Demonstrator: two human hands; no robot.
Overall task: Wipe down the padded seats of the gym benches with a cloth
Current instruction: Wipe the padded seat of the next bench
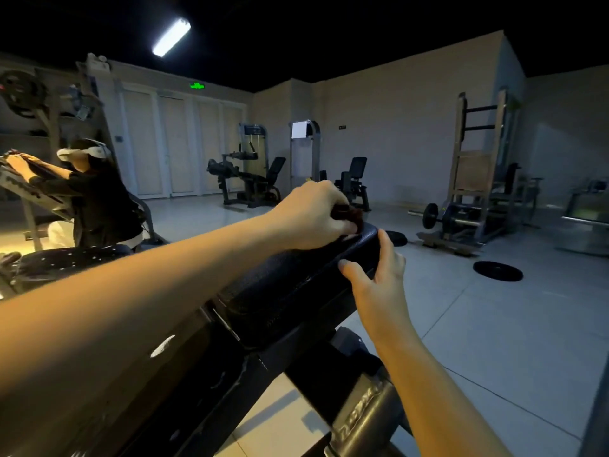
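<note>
Both hands grip: left hand [313,216] seemingly a cloth [351,214], right hand [379,275] the pad [296,285] sloping away upward

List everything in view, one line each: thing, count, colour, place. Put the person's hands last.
padded bench pad: one, black, centre, sloping up away from the camera
crumpled cloth: one, dark reddish-brown, on the pad's far end
flat weight plates: two, black, on the grey floor at right
weight machines: two, grey frames with black seats, by the back wall
tall rack: one, tan, right wall
tube light: one, white, ceiling
exit sign: one, green, above the doors
other person: one, black top, far left
left hand: one, bare, grip round the cloth
right hand: one, bare, grip on the pad's right edge
</note>
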